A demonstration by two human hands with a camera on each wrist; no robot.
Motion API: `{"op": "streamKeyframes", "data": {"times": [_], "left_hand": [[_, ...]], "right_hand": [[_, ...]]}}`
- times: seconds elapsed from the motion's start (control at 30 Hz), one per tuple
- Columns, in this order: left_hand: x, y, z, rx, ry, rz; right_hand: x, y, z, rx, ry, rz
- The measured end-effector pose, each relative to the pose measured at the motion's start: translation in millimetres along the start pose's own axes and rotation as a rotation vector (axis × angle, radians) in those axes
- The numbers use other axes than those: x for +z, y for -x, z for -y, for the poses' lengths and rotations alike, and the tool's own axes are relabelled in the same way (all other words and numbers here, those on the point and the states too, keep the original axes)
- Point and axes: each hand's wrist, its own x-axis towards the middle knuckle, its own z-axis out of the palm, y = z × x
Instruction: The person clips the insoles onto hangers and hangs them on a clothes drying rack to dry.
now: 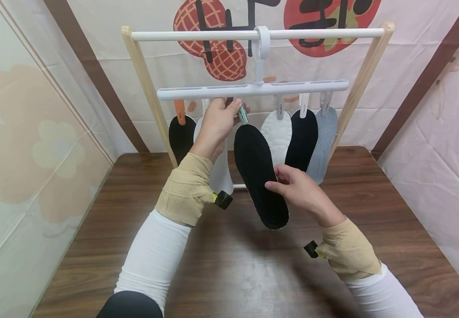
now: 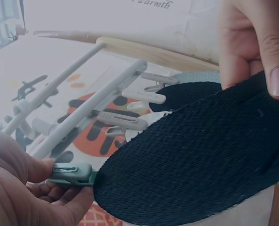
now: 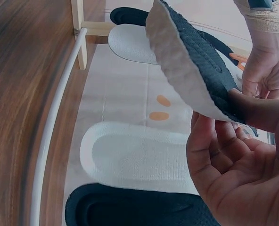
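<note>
My left hand (image 1: 218, 123) pinches a green clothespin (image 1: 243, 115) just below the hanger bar. The clip's end meets the top edge of a black insole (image 1: 259, 176); whether it bites the edge I cannot tell. In the left wrist view, thumb and fingers squeeze the clothespin (image 2: 72, 172) from both sides. Lower down, my right hand (image 1: 302, 191) pinches the insole's right edge, thumb on the black face and fingers behind. The right wrist view shows the insole's pale, bumpy underside (image 3: 177, 61). It hangs tilted, its lower end toward the right.
A white hanger (image 1: 253, 90) hooks over the white rod (image 1: 197, 36) of a wooden-legged rack. Clipped left are a black insole (image 1: 179, 139) and a white one (image 1: 221, 174); right, a white (image 1: 277, 132), a black (image 1: 302, 137) and a grey insole (image 1: 324, 141). The rack stands on a brown table (image 1: 134, 247).
</note>
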Motion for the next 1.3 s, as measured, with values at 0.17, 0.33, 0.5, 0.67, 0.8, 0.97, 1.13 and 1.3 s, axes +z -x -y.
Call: {"op": "streamKeyframes", "data": {"times": [0.17,0.33,0.5,0.67,0.8,0.97,1.13,1.3], "left_hand": [[-0.1,-0.2,-0.2,-0.007,-0.01,0.003],[-0.4,-0.8,0.4,-0.005,-0.016,0.003],[-0.1,-0.4,1.0,0.0,-0.015,-0.003],[0.5,1.2,0.7,-0.001,-0.021,-0.005],[0.9,1.8,1.4,0.003,-0.028,-0.002],[1.2,2.9,2.3,0.008,-0.027,-0.001],[0.1,2.3,4.8,0.003,-0.036,0.007],[-1.6,2.2,8.2,0.006,-0.048,0.012]], "right_hand": [[1.2,-2.1,3.9,-0.017,0.007,-0.011],[0.6,-4.2,6.0,-0.008,0.027,-0.037],[0.0,-6.8,7.0,-0.015,0.012,-0.047],[-0.3,-9.2,7.5,-0.022,0.02,-0.051],[0.1,-10.3,7.8,-0.022,0.026,-0.049],[0.5,-10.9,7.3,-0.016,0.024,-0.041],[0.4,-11.3,6.8,-0.013,0.02,-0.04],[1.6,-11.8,6.9,-0.009,0.009,-0.039]]}}
